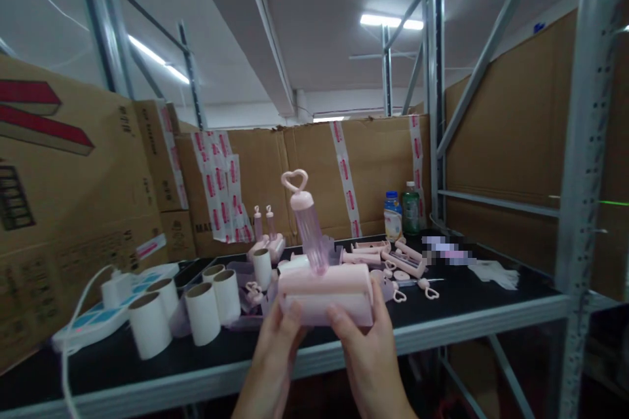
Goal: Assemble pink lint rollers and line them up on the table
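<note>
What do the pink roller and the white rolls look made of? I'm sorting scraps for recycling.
The pink roller, held in both hands, looks like glossy moulded plastic; its upright handle is translucent. The white rolls seem matte paper wound on brown cardboard cores, though that is less sure.

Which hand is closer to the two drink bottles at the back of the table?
Right. The right hand grips the pink roller on the side toward the bottles; the left hand holds its other end, farther away.
</note>
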`<state>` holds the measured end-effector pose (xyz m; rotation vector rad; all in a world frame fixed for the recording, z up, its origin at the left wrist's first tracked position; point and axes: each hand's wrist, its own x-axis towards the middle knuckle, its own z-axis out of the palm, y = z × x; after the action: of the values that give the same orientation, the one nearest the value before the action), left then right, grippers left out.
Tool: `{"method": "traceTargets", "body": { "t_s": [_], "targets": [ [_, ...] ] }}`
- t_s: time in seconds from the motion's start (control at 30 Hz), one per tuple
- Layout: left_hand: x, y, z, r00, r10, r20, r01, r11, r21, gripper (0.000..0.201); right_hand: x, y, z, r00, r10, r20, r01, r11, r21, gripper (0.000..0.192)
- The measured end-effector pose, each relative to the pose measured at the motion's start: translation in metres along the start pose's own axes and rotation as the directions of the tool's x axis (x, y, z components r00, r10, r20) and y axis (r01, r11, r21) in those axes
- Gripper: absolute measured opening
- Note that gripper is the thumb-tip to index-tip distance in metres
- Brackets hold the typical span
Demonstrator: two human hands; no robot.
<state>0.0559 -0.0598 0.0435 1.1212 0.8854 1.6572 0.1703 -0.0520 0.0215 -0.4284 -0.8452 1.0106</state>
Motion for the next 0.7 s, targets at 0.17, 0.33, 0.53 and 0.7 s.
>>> {"method": "traceTargets", "body": {
  "t_s": [0.17,0.33,0.53,0.7],
  "targets": [
    [-0.006,0.000,0.002,0.999,-0.030,-0.042,0.027,0.997,-0.073,0.080,0.008,-0.001,-0.009,0.993,-0.045,0.111,0.064,0.983,-0.171,0.049],
    [0.006,0.015,-0.004,0.972,0.054,0.230,-0.102,0.974,0.202,0.057,0.024,-0.023,-0.028,0.972,-0.118,0.202,0.171,0.947,-0.271,0.050],
    [0.030,0.018,-0.007,0.896,0.035,0.443,-0.231,0.887,0.399,0.045,0.049,-0.056,-0.046,0.987,-0.159,-0.016,0.151,0.962,-0.229,0.037],
    [0.086,0.020,-0.011,0.952,0.228,0.204,-0.298,0.842,0.449,0.054,0.087,-0.100,-0.091,0.676,-0.357,-0.645,0.453,0.891,-0.018,0.025]
  ]
}}
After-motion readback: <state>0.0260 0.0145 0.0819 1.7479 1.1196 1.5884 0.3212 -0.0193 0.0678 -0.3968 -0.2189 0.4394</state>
